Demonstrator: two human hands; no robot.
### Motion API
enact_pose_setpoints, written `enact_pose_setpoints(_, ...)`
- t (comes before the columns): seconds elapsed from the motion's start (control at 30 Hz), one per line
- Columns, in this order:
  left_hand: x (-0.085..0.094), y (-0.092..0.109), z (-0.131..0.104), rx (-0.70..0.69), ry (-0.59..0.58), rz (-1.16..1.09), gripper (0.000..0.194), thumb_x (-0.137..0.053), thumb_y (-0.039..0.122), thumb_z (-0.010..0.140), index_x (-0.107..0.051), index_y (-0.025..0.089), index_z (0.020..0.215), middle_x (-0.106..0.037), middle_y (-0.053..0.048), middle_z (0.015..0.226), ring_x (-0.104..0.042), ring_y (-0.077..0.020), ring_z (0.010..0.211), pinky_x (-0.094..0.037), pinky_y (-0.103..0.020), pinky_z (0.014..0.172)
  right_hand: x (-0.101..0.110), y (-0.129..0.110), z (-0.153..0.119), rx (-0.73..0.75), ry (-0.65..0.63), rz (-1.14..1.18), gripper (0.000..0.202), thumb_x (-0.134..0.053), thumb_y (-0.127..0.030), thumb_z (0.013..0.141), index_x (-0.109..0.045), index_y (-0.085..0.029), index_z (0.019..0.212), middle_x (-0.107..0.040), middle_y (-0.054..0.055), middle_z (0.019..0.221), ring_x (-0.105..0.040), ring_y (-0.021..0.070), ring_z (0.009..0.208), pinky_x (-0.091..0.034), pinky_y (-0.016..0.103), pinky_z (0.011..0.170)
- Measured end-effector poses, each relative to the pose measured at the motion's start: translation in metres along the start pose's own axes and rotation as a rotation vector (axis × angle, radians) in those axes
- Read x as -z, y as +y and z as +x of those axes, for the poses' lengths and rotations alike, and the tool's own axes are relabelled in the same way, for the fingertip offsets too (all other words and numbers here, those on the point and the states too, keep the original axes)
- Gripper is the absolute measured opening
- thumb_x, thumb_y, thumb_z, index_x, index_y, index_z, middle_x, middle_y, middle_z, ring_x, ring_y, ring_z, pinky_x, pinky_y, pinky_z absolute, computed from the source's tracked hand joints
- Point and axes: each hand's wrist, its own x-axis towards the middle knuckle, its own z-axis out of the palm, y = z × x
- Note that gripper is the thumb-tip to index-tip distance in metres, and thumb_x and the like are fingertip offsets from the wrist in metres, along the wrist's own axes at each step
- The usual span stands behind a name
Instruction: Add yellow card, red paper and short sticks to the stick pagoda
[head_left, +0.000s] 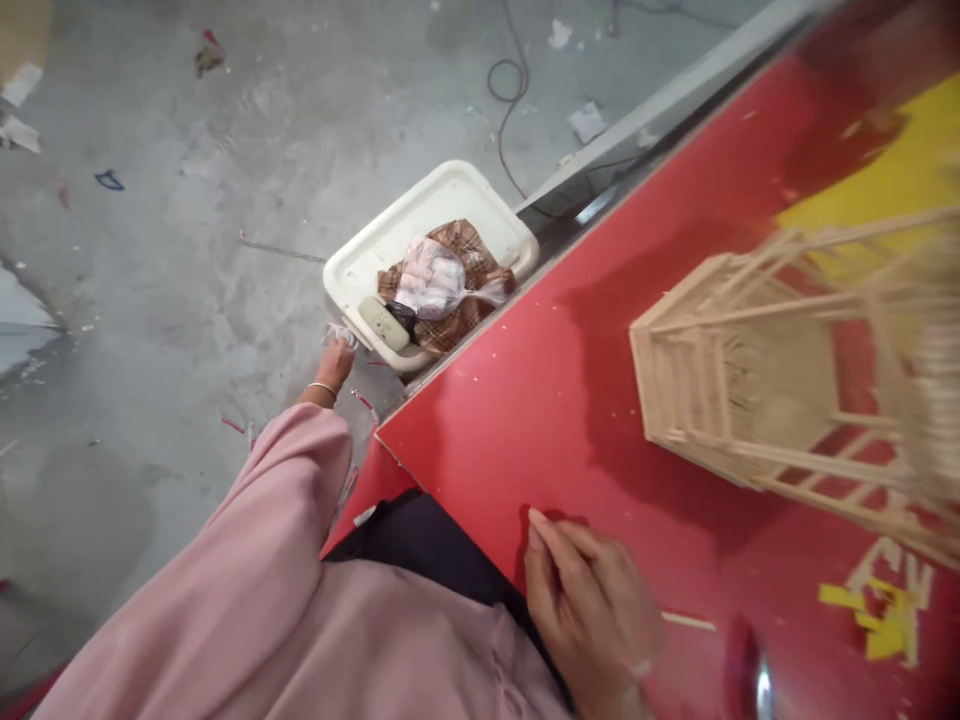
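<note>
Beside the white tub [424, 182], a crumpled piece [342, 335] in the left hand [335, 368]

From my distant seat, I judge that the main risk is on the left: the reach is long and over the floor [187, 200], so a loose hold could let the piece drop among the scraps [585, 122] lying there. Also the knuckles could knock the tub, because they are just beside its corner. On the red table [487, 440], a wide swing of the right hand [581, 590] might, I think, push the stick model [690, 370].

Where is the crumpled piece? It is at the fingers of the left hand, on the side away from the wrist, near the tub's rim. These fingers are closed on it, as far as I see; its material I cannot tell. The right hand has fingers bent and tips close together, with nothing visible between them.
</note>
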Motion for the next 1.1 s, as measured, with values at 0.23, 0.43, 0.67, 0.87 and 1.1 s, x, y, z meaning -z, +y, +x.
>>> enact_pose_setpoints(0.23, -0.032, -0.003, 0.019, 0.010, -0.103, -0.040, 0.035, -0.037, 0.005, 0.088, -0.067, -0.004, 0.105, -0.060, -0.030, 0.112, -0.051, -0.0406, 0.116, -0.042, -0.053, 0.098, 0.002, -0.001, 0.007, -0.043, -0.031, 0.015, 0.053, -0.069, -0.008, 0.088, -0.061, -0.024, 0.138, -0.065, 0.004, 0.090, -0.062, 0.0151, 0.076, -0.052, 0.027, 0.074)
enact_pose_setpoints(0.43, -0.035, 0.010, 0.011, 0.044, -0.079, -0.080, 0.028, -0.036, -0.001, 0.086, -0.064, -0.002, 0.092, -0.060, -0.028, 0.107, -0.052, -0.0372, 0.113, -0.041, -0.051, 0.097, 0.003, -0.001, 0.010, -0.060, -0.041, 0.037, 0.047, -0.067, -0.007, 0.089, -0.063, -0.025, 0.133, -0.065, 0.003, 0.087, -0.062, 0.0139, 0.073, -0.052, 0.025, 0.070)
enact_pose_setpoints(0.67, 0.036, 0.038, -0.051, 0.056, 0.219, -0.084, 0.014, -0.046, 0.009, 0.091, -0.059, 0.013, 0.089, -0.060, -0.011, 0.100, -0.056, -0.0208, 0.090, -0.045, -0.034, 0.083, -0.005, -0.005, 0.007, -0.099, 0.040, 0.101, 0.031, -0.066, -0.010, 0.090, -0.068, -0.021, 0.119, -0.070, 0.004, 0.089, -0.067, 0.0128, 0.079, -0.055, 0.024, 0.076)
enact_pose_setpoints(0.87, 0.147, 0.078, -0.163, -0.196, 1.239, -0.179, 0.008, -0.068, 0.027, 0.083, -0.071, 0.020, 0.087, -0.065, -0.004, 0.079, -0.058, -0.0192, 0.074, -0.044, -0.030, 0.065, 0.010, -0.020, -0.008, -0.113, 0.194, 0.083, 0.028, -0.062, -0.012, 0.092, -0.069, -0.019, 0.119, -0.075, 0.005, 0.093, -0.070, 0.0131, 0.083, -0.056, 0.024, 0.079)
enact_pose_setpoints(1.1, 0.113, 0.247, -0.264, -1.091, 0.666, -0.270, 0.008, -0.066, 0.023, 0.091, -0.073, 0.020, 0.091, -0.072, -0.004, 0.085, -0.065, -0.0148, 0.075, -0.051, -0.026, 0.069, 0.067, 0.007, -0.101, -0.504, 0.214, -0.272, 0.023, -0.059, -0.022, 0.095, -0.070, -0.018, 0.115, -0.075, 0.009, 0.102, -0.069, 0.0198, 0.091, -0.054, 0.031, 0.082)
